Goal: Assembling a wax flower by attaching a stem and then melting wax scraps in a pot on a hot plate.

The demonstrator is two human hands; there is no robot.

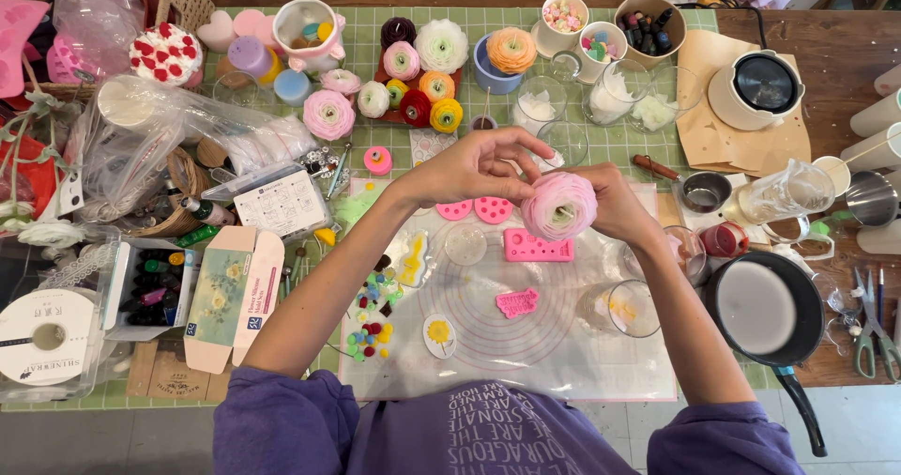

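Observation:
A pale pink layered flower candle is held up above the clear work mat. My right hand cups it from behind and the right, fingers wrapped around its back. My left hand reaches over from the left, with fingertips pinching at the flower's top edge. Below the flower lie a pink rectangular mould and two round pink moulds.
Several finished flower candles stand at the back. A black pan of white wax sits at the right, an electric pot behind it. Glass cups, scissors, a dye bottle box and a ribbon spool crowd the sides.

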